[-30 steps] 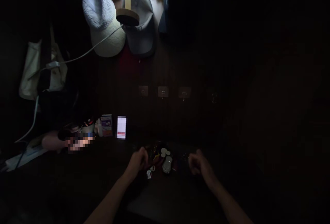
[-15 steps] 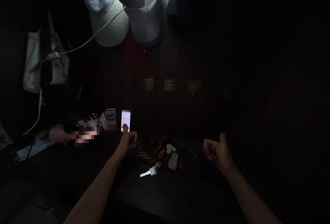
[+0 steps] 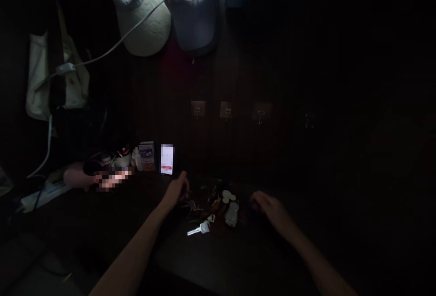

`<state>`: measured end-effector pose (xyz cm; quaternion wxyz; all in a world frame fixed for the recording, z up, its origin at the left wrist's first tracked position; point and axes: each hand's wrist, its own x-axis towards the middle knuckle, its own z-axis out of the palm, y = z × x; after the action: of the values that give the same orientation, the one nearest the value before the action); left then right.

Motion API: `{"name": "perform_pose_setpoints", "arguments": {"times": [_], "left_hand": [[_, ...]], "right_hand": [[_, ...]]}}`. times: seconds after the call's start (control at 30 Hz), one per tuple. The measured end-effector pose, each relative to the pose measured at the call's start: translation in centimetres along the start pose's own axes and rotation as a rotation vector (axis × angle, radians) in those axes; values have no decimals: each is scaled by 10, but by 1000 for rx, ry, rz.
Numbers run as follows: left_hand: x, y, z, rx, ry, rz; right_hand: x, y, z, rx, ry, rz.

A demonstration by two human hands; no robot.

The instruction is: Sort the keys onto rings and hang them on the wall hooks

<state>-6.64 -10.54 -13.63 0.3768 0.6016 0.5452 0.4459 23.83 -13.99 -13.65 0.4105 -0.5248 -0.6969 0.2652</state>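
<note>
Fingers [image 3: 184, 182] on the left hand [image 3: 175, 190] curl inward, just beside the left end of a small pile on the dark table [image 3: 204, 259]; it is too dim to tell whether they grip anything. The right hand [image 3: 267, 205] is at the other end of the pile, blurred, its fingertips bent toward the left, and whether it grasps something cannot be told either. Between the two hands lie the things of the pile: a bunch of small keys [image 3: 192, 204] nearest the left hand, a yellow scrap [image 3: 217, 201], a white three-lobed piece [image 3: 228, 196] and a grey rounded piece [image 3: 232, 214] toward the right hand. A bright silver key [image 3: 199, 229] lies at the near edge, its blade pointing left. Beyond the left hand a phone [image 3: 166, 160] stands upright with its screen lit, and left of it are a purple and orange box [image 3: 147, 156], a small white bottle [image 3: 137, 160] and a pink rounded object [image 3: 78, 175]. Four hooks [image 3: 227, 111] line the wall behind. Higher up hang a pale cap [image 3: 146, 28] and a grey cap [image 3: 195, 26], with a white cord [image 3: 136, 25] running down toward a light-coloured bag [image 3: 38, 80] at far left.
</note>
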Motion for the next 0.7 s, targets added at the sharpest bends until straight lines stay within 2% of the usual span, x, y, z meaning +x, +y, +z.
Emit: {"name": "perform_pose_setpoints", "arguments": {"times": [0.13, 0.23, 0.33, 0.43, 0.53, 0.63, 0.7], "left_hand": [[-2, -14, 8, 262, 78, 188], [-3, -32, 11, 353, 104, 313], [-3, -44, 13, 481, 61, 383], [-4, -47, 16, 556, 9, 399], [-5, -46, 16, 556, 9, 401], [0, -47, 4, 568, 90, 353], [5, -48, -16, 633, 171, 266]], "right_hand": [[-5, 33, 16, -287, 86, -177], [-8, 53, 23, -437, 50, -240], [-9, 60, 25, -526, 25, -257], [-8, 58, 25, -553, 25, -252], [-7, 58, 25, -548, 7, -251], [-6, 62, 24, -547, 2, -250], [-6, 63, 24, -559, 2, -246]]}}
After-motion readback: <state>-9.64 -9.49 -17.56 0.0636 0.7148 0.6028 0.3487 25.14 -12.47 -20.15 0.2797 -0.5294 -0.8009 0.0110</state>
